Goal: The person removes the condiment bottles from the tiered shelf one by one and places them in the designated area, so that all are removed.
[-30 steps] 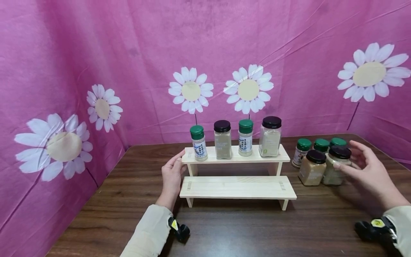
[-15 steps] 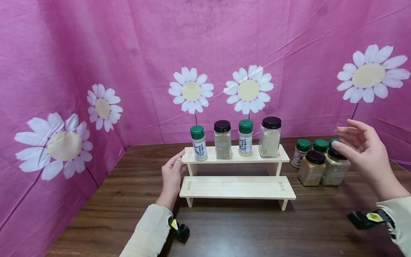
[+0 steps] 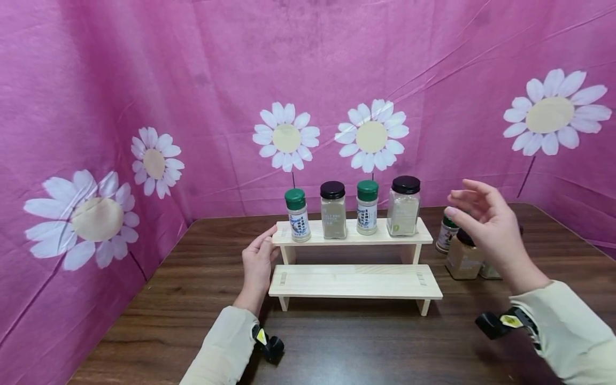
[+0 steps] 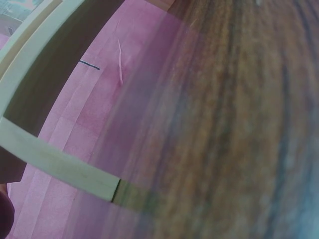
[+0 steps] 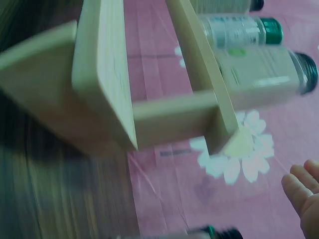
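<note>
A two-tier wooden spice rack (image 3: 355, 280) stands on the table. Along its upper shelf are a green-capped shaker (image 3: 299, 216), a black-lidded jar (image 3: 333, 210), a second green-capped shaker (image 3: 367, 207) and a larger black-lidded jar (image 3: 404, 206). My left hand (image 3: 257, 263) holds the left end of the upper shelf between thumb and fingers. To the right of the rack, my right hand (image 3: 491, 230) hovers with fingers apart and nothing in it. It partly hides a black-lidded jar of tan powder (image 3: 463, 259), a dark-labelled shaker (image 3: 446, 236) and another jar (image 3: 489, 271).
The dark wooden table (image 3: 202, 299) carries everything. Behind it hangs a pink cloth (image 3: 216, 64) printed with white daisies. In the right wrist view, the rack's end (image 5: 174, 117) and the upper-shelf jars lie close to that hand.
My right hand has risen from the jar group on the right and moved left toward the rack, without a jar. My left hand and the rack are in the same place.
</note>
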`<action>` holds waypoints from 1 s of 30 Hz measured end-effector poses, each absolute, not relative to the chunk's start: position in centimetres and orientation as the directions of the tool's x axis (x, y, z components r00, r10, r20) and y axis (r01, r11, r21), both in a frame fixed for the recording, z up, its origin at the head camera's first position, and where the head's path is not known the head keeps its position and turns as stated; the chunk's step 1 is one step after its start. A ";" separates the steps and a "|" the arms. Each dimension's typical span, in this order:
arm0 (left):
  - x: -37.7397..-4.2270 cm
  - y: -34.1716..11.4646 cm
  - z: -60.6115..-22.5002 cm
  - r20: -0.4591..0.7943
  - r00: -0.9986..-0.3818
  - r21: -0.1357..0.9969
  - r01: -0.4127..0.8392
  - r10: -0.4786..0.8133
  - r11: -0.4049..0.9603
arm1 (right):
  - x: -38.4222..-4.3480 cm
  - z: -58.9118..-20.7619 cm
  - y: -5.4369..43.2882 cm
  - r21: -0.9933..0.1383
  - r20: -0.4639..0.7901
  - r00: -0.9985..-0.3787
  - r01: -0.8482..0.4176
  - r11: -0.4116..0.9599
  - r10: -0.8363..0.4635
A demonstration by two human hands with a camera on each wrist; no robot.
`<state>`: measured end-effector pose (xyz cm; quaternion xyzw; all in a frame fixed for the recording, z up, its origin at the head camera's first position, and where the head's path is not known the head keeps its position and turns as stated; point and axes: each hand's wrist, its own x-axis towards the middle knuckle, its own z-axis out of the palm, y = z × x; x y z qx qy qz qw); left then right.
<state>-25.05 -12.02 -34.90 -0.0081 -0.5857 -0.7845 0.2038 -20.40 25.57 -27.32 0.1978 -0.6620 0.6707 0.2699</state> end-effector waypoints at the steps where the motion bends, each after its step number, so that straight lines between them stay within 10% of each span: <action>1: -25.1 -12.0 -34.9 0.251 -0.917 0.916 0.329 -0.311 -0.232 | -20.5 -27.4 25.2 -0.788 0.615 -0.782 -0.615 0.030 0.100; 15: -25.1 -12.1 -35.0 0.256 -0.914 0.912 0.336 -0.313 -0.235 | -21.5 -28.1 21.2 -0.819 0.455 -0.889 -0.398 0.412 0.046; 30: -25.1 -12.0 -35.0 0.250 -0.914 0.916 0.330 -0.319 -0.226 | -21.8 -28.7 18.9 -0.798 0.448 -0.890 -0.359 0.484 0.079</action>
